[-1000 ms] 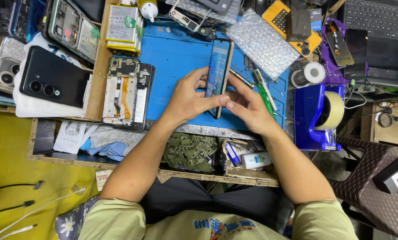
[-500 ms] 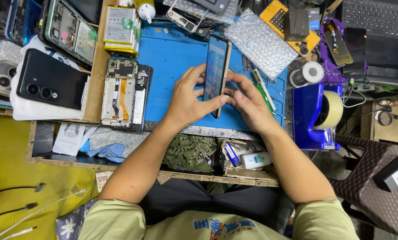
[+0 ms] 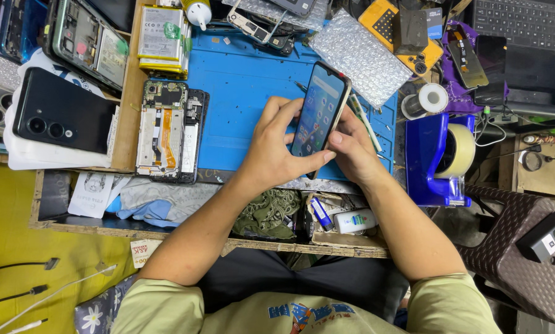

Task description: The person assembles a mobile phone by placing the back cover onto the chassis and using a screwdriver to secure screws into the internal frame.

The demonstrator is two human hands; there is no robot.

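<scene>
Since a second ago the smartphone (image 3: pixel 317 114) has come up off the blue work mat (image 3: pixel 240 99): it lay lower and flatter between the palms then, and now stands tilted with its lit screen facing the camera, top edge toward 12 o'clock. The left hand (image 3: pixel 277 151) is wrapped round its left edge, thumb pressed near the bottom of the glass, while the right hand (image 3: pixel 351 151) cups the right edge from behind, fingers closed on the frame (both grips look firm). I judge the handset is being checked while powered on. The opened phone chassis (image 3: pixel 166 130) sits untouched at 9 o'clock, the tape dispenser (image 3: pixel 441 158) at 3 o'clock.
</scene>
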